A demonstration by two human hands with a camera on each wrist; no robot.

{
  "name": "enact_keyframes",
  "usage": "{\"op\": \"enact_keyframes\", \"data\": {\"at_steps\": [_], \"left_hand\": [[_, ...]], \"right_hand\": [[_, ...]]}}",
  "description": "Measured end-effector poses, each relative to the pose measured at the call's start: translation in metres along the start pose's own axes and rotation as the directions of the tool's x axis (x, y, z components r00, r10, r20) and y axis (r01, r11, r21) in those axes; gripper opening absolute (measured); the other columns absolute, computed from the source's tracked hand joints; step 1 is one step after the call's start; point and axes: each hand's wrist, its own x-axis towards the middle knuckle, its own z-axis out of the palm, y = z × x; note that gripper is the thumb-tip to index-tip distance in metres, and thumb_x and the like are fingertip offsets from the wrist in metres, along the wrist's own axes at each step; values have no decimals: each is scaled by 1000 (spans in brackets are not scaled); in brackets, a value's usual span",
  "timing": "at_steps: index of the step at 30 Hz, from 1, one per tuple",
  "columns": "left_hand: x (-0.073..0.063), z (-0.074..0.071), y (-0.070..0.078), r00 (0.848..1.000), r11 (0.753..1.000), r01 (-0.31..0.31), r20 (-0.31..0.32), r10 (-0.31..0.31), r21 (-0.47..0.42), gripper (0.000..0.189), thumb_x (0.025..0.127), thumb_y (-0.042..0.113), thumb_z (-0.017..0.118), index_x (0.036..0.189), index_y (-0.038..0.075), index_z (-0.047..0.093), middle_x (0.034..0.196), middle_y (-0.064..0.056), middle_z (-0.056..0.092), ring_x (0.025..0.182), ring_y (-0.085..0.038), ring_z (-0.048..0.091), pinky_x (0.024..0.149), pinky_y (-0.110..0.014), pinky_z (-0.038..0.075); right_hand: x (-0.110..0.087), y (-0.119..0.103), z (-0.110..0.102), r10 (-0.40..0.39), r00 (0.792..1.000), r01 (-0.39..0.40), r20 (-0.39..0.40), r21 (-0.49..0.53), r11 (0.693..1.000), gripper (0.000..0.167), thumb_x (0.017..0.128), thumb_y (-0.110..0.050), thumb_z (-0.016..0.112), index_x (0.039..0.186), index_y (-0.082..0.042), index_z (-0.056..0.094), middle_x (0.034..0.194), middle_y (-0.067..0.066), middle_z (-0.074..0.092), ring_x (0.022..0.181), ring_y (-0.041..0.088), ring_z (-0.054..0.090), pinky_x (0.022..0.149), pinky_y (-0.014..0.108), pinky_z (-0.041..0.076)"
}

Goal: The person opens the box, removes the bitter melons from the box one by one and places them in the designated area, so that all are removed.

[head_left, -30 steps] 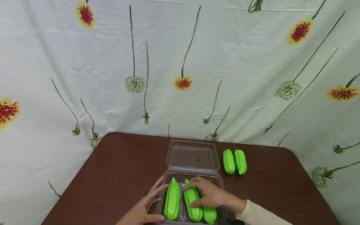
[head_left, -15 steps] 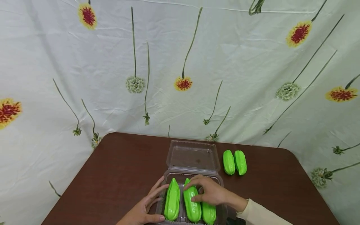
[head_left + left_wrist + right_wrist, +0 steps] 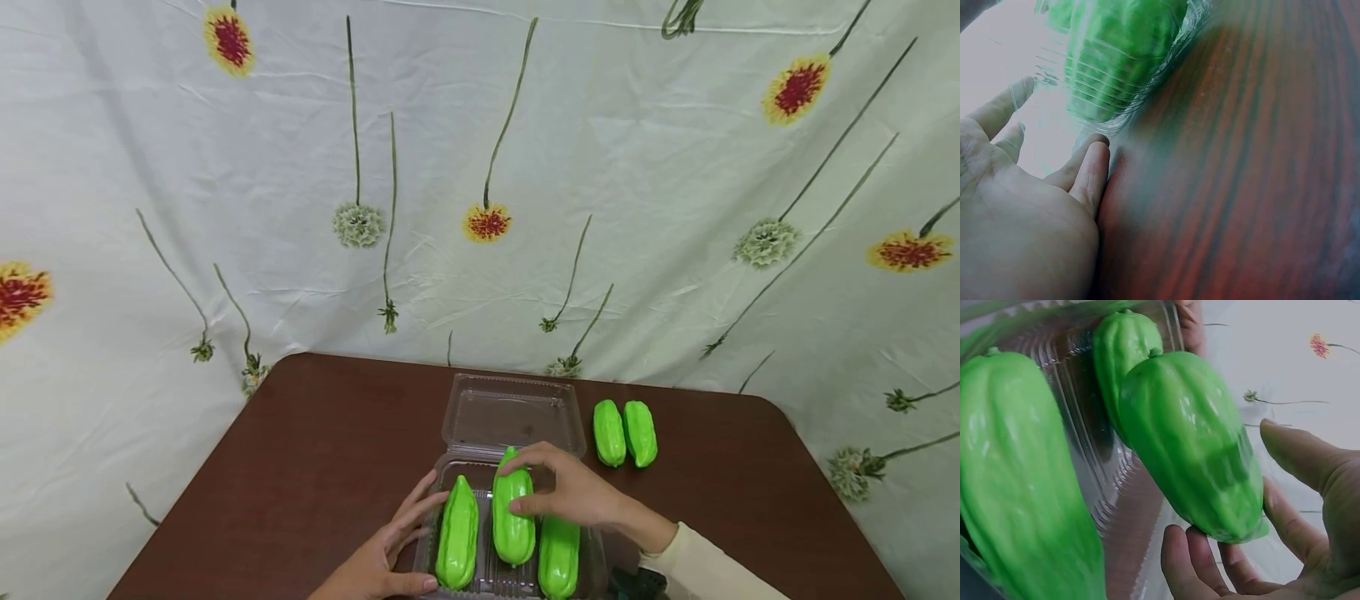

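My right hand (image 3: 572,493) grips the upper part of a bright green, ridged, papaya-like fruit (image 3: 514,533), thumb on its near side and fingers at its far end. In the right wrist view this fruit (image 3: 1188,444) is tilted above the container, with fingertips at its tapered end. Two similar fruits lie in the clear plastic clamshell container (image 3: 489,575), one on the left (image 3: 457,537), one on the right (image 3: 559,560). My left hand (image 3: 378,546) rests against the container's left side with fingers spread and extended, the thumb at its near-left corner.
The container's hinged lid (image 3: 513,414) lies back, pointing away from me. Two more green fruits, a left one (image 3: 609,433) and a right one (image 3: 641,433), lie side by side on the dark brown table (image 3: 330,442). A flower-patterned cloth (image 3: 420,167) hangs behind the table.
My right hand has raised the middle fruit and moved it away from me, off the right-hand fruit, which now shows more fully. The left hand has stayed in place.
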Motion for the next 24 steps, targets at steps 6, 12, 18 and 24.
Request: {"op": "enact_keyframes", "data": {"at_steps": [6,12,18,24], "left_hand": [[-1,0,1,1000,999,13,6,-13,-30,84,87,-9,66,158,-2,20,168,-17,-12,150,4,14,111,-22,34],[-2,0,2,999,998,44,-3,-45,-34,84,88,-9,66,158,-1,20,168,-15,-11,149,6,14,110,-22,35],[-2,0,2,997,997,78,-12,-78,-23,83,89,-7,66,159,2,22,169,-10,-9,147,10,14,110,-22,35],[0,1,3,1000,1000,9,9,-9,-18,84,87,-10,65,158,-3,20,167,-18,-11,150,5,13,110,-23,35]], "right_hand": [[-4,-2,-9,44,995,-44,-92,9,999,37,90,-28,77,125,-22,65,146,11,45,126,35,48,99,56,42],[-7,-1,-20,83,985,-75,-153,63,995,39,87,-25,80,122,-17,63,148,15,41,118,33,49,82,42,48],[-10,5,-36,121,968,-101,-220,99,990,43,87,-19,80,125,-12,60,137,20,48,99,29,52,70,38,48],[-16,21,-61,192,921,-142,-338,168,975,44,86,-10,77,127,-9,59,140,20,48,115,39,52,74,37,52]]}}
